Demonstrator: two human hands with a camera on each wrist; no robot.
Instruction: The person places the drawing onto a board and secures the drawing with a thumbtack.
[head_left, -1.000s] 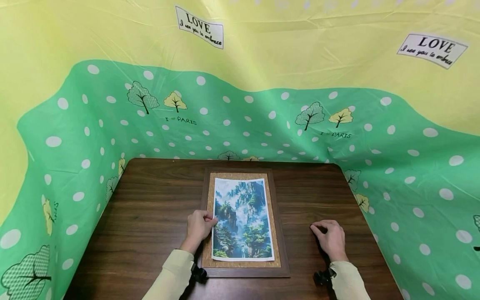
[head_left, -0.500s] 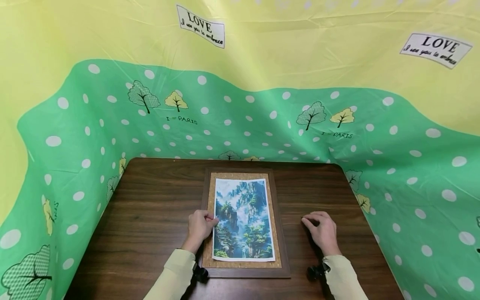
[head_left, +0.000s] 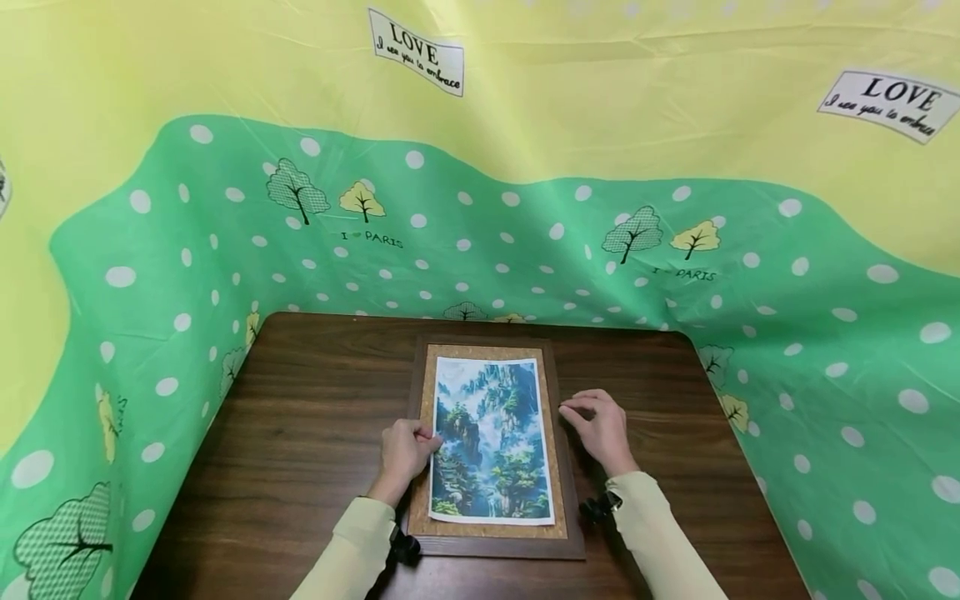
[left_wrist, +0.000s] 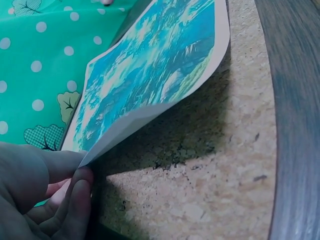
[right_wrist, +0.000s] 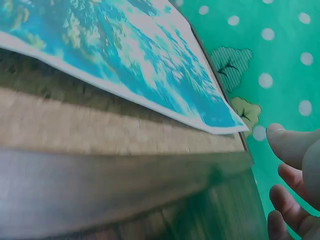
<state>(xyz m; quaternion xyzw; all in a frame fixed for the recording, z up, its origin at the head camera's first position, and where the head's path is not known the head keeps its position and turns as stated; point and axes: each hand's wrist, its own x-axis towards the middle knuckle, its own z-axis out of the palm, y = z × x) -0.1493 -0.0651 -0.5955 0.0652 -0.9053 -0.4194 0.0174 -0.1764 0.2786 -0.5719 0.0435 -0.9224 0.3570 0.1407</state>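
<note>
A landscape print [head_left: 491, 442] with a white border lies over the cork of a framed corkboard [head_left: 564, 500]. My left hand [head_left: 405, 454] pinches the print's left edge between thumb and fingers. In the left wrist view, that edge is raised from the cork [left_wrist: 200, 200] and the paper bows, with a shadow beneath. At the board's right side, my right hand [head_left: 596, 427] has its fingertips close to the wooden frame, apart from the print. Its thumb [right_wrist: 285, 142] and loosely curled fingers [right_wrist: 287, 202] stand apart in the right wrist view, with nothing visible between them.
The board lies on a dark wood-grain table [head_left: 322, 400]. A green and yellow curtain [head_left: 450, 225] with white dots and printed trees surrounds the table's back and sides. Dark wrist mounts [head_left: 405, 548] sit below both hands.
My right hand has moved left and away from me, from the bare table to the board's right frame. My left hand keeps its pinch on the print. The head view has shifted slightly.
</note>
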